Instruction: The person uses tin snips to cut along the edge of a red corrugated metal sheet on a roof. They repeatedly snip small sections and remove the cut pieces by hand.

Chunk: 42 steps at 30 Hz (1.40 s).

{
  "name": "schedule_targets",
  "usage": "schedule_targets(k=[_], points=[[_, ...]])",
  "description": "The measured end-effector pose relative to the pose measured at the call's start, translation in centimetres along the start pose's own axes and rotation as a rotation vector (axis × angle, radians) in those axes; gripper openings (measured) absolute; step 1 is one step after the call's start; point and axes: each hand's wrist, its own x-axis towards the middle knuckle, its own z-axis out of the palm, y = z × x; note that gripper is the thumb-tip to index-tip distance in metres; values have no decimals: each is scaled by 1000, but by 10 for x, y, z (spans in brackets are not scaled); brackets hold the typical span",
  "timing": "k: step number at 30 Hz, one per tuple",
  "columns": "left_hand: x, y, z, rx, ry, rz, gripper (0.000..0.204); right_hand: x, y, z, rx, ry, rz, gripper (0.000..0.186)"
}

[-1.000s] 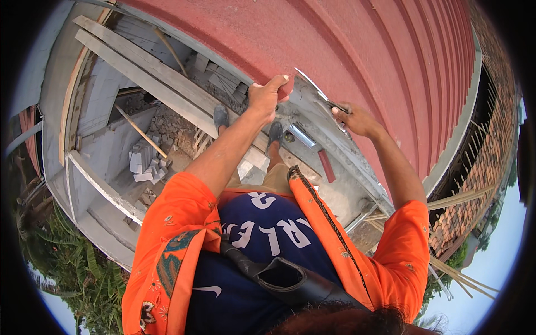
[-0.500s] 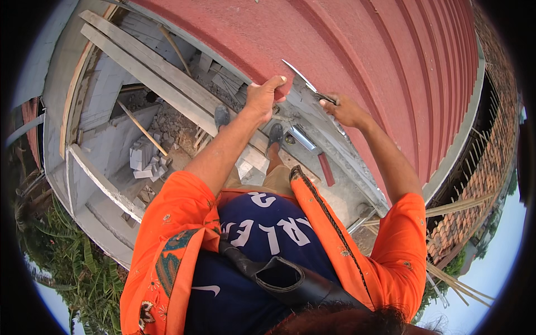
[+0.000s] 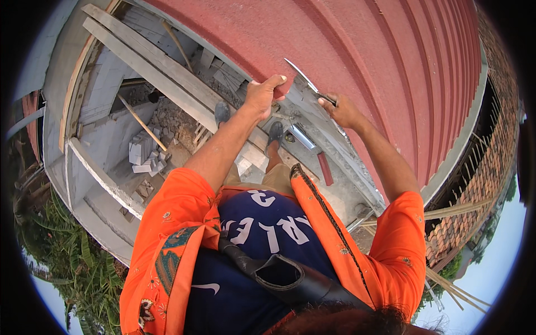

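Two bare hands are seen from above, raised over the near edge of a red ribbed sheet (image 3: 385, 72), which is spread from 11 o'clock round to 3 o'clock. At 12 o'clock, a corner of the sheet is gripped by the closed fingers of the left hand (image 3: 262, 99). Between 1 and 2 o'clock, a black-handled tool (image 3: 329, 100) is held in the closed fingers of the right hand (image 3: 344, 110). From it a bright curved metal line (image 3: 300, 71) is traced toward 11 o'clock; whether blade or bare sheet edge cannot be told.

The left fingers could be cut if the tool were to slip or the thin edge were to spring back. Balance could be lost if the sheet were pulled hard, since dark shoes (image 3: 275, 133) are placed near long planks (image 3: 151, 70) at 10 to 11 o'clock, with rubble and grey blocks (image 3: 146, 153) seen below. The sheet could also be creased by uneven pulling.

Its surface is matt, brick red and faintly grainy, crossed by raised parallel ribs. A loose red strip (image 3: 325, 169) is seen at 3 o'clock.
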Motion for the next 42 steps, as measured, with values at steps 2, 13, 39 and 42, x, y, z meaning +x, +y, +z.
schedule_targets(k=[2, 13, 39, 42], points=[[0, 1, 1, 1, -10, 18, 25, -1, -6, -3, -13, 2, 5, 49], [1, 2, -5, 1, -65, -24, 25, 6, 9, -3, 66, -60, 6, 49], [12, -6, -17, 9, -84, -58, 25, 12, 39, 10, 805, -243, 163, 42], [10, -4, -11, -29, -58, -36, 26, 3, 49, -6, 1027, -387, 111, 46]])
